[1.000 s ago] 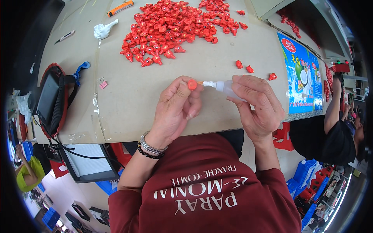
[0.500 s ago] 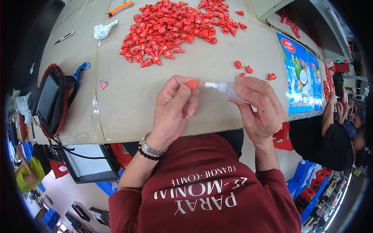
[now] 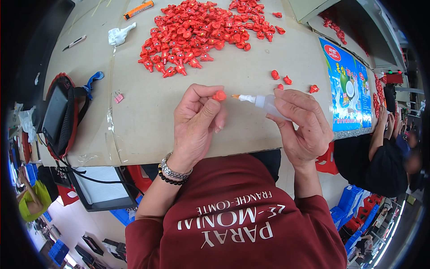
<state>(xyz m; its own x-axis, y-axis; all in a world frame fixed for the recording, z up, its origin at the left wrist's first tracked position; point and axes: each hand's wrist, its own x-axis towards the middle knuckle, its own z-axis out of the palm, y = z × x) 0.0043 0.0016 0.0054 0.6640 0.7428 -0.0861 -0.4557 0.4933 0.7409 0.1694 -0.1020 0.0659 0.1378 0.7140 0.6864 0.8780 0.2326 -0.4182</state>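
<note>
Maroon shirt (image 3: pixel 251 251) by the near edge of the table (image 3: pixel 255 143) has upside-down white capitals, and the blue sheet (image 3: pixel 333 85) at the right end's got characters plus a red oval logo (image 3: pixel 333 52).

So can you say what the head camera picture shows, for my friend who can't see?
A person's left hand pinches a small red piece while the right hand holds a translucent bottle, its tip pointed at the piece but not touching. Beyond, a big heap of similar red pieces lies on a pale table.
</note>
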